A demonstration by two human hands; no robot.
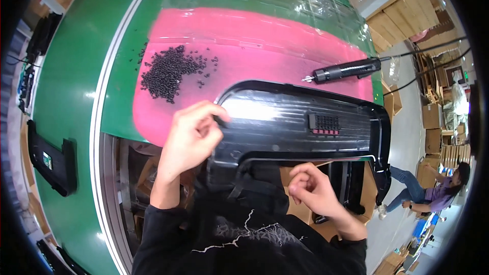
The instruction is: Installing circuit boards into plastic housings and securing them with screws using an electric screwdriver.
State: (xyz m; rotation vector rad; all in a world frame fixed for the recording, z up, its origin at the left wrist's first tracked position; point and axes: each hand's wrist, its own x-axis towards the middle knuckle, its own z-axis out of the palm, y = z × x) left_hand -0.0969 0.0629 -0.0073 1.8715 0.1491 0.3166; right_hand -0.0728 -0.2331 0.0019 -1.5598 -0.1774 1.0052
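A long black plastic cover (pixel 285 117), hollow side up with a slotted vent, lies across the near edge of the pink mat. At its left end is my left hand (pixel 191 137), fingers curled and the index fingertip against or just over the rim. Whatever may be in those fingers is hidden. My right hand (pixel 313 188) hangs just below the cover's near edge, apart from it. Its thumb and fingers are pressed together, and I cannot make out anything in them. Beyond my left hand sits a pile of small black screws (pixel 170 74).
A black electric screwdriver (pixel 346 70) lies at the mat's right, its cable running off right. The pink mat (pixel 229 25) rests on a green table (pixel 66 81). Another black part (pixel 51 160) lies far left. Cardboard boxes and a seated person (pixel 433 188) are at right.
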